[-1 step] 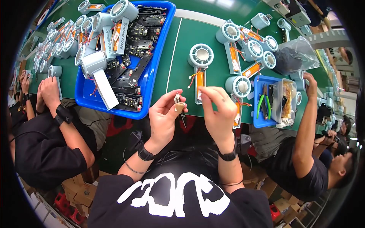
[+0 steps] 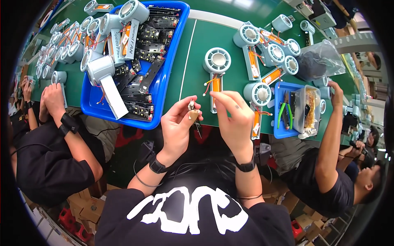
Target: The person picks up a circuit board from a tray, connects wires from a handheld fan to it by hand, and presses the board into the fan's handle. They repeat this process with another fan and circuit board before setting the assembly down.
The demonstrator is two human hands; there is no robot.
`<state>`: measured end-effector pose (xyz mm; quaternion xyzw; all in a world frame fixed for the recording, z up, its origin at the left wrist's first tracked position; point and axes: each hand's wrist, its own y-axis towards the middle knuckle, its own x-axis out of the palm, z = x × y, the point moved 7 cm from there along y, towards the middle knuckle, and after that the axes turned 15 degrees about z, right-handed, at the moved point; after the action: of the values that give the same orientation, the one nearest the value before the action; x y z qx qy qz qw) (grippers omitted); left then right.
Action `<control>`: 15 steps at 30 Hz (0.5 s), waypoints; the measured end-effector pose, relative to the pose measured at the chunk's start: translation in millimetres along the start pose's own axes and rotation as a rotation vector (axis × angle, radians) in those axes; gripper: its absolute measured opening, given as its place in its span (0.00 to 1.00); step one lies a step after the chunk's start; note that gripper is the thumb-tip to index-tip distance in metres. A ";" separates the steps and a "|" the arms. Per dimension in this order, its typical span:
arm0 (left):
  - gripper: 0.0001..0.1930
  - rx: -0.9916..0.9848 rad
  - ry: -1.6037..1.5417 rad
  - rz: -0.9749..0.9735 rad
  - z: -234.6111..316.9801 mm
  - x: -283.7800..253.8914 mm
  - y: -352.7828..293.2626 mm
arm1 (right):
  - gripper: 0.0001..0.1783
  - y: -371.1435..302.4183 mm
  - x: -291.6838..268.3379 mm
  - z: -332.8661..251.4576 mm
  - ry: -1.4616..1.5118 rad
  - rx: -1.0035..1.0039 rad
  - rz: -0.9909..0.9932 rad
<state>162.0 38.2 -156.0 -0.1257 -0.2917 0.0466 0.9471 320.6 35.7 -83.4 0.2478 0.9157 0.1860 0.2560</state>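
My left hand point(image 2: 176, 123) is closed, pinching a narrow dark circuit board point(image 2: 198, 129) nearly edge-on, with pale parts at its top end. To its right, my right hand point(image 2: 234, 117) has its thumb and fingers drawn together over the lower handle of a light-blue handheld fan point(image 2: 217, 61). Whatever lies between those fingertips, if anything, is hidden. The fan lies on the green table with its round head away from me. Its opened handle shows an orange battery point(image 2: 216, 85), and red wires with a small white connector point(image 2: 205, 94) stick out to the left.
At left, a blue tray point(image 2: 159, 110) holds several dark circuit boards, with fans on top; more fans pile up beyond. Several opened fans point(image 2: 257, 93) lie at right, near a small blue bin point(image 2: 283, 133) holding green-handled pliers point(image 2: 280, 115). Co-workers point(image 2: 84, 160) sit on both sides.
My right hand has shifted very slightly up and to the left. My left hand keeps its grip on the circuit board.
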 end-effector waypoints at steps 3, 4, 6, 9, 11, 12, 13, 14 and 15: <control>0.23 0.023 0.017 0.076 -4.9 -1.6 11.4 | 0.12 12.0 18.3 -6.2 -0.066 -0.209 -0.053; 0.23 0.022 0.019 0.075 -6.5 -2.2 15.1 | 0.12 17.8 19.3 -5.0 -0.053 -0.157 -0.029; 0.22 0.021 0.021 0.069 -8.8 -2.7 22.2 | 0.13 26.9 20.2 -0.1 -0.030 -0.052 0.023; 0.21 0.047 0.027 0.040 -5.6 1.2 33.0 | 0.13 34.9 30.4 11.7 -0.015 -0.080 -0.054; 0.20 0.059 0.032 0.027 -5.1 3.9 41.9 | 0.13 38.6 38.2 17.7 -0.006 -0.092 -0.093; 0.20 0.076 0.043 0.031 -4.6 5.9 47.3 | 0.12 40.1 41.3 19.2 0.017 -0.094 -0.101; 0.20 0.093 0.054 0.035 -4.6 8.1 52.1 | 0.12 41.2 44.0 20.6 0.040 -0.095 -0.109; 0.21 0.109 0.066 0.039 -4.9 9.4 55.0 | 0.11 41.9 46.3 21.8 0.063 -0.095 -0.117; 0.21 0.107 0.069 0.042 -7.6 9.3 56.5 | 0.11 42.2 47.3 24.4 0.065 -0.091 -0.119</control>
<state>173.1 92.6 -172.0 -0.0824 -0.2533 0.0779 0.9607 314.1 101.0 -100.9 0.1747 0.9272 0.2199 0.2478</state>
